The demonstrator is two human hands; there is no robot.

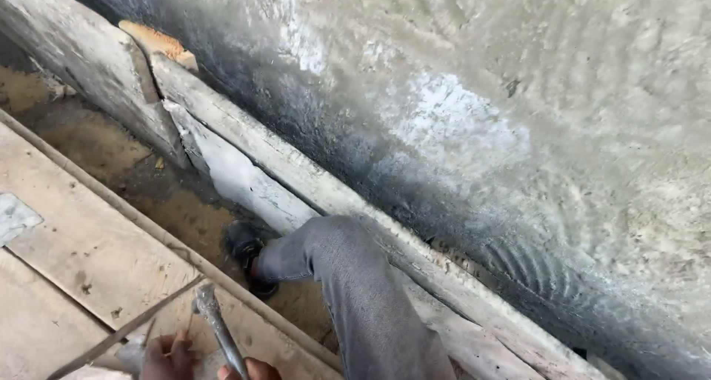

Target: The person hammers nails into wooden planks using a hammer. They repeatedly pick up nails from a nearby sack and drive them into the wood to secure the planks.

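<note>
At the lower frame edge, both hands sit on a pale wooden plank (89, 254). Right hand (250, 369) grips a grey metal hammer (216, 327); left hand (167, 356) pinches a thin metal rod (126, 332).

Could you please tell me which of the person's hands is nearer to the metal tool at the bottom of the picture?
Right. The right hand is at the base of the metal tool; the left hand sits just left of it.

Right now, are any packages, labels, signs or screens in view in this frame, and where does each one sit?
None in view: no package, label, sign or screen. The frame shows only a wet grey plastered wall, weathered wooden boards along its foot, a grey trouser leg and two hands at the bottom edge with a metal tool.
</note>
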